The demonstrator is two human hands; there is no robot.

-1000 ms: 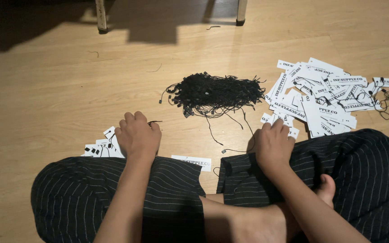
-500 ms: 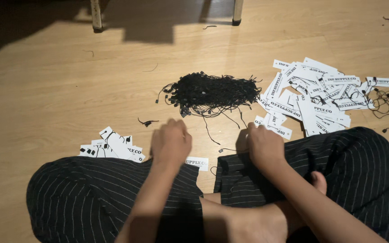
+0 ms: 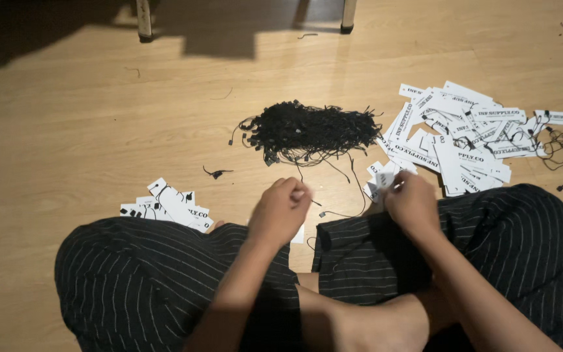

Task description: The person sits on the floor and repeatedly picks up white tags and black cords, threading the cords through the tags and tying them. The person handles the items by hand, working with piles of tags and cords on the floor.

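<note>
Small stack of white tags (image 3: 167, 205), near left on the wooden floor (image 3: 86, 117): apparently strung, so little is done. Left hand (image 3: 280, 212), centre: fingers pinched closed on a thin black string (image 3: 333, 214). Black string heap (image 3: 311, 129), centre far. Right hand (image 3: 413, 202): closed on a white tag (image 3: 380, 179) above the right knee. Large tag pile (image 3: 464, 140), far right: mostly left to do. Open floor left and far; chair legs (image 3: 143, 19) bound the far edge.
</note>
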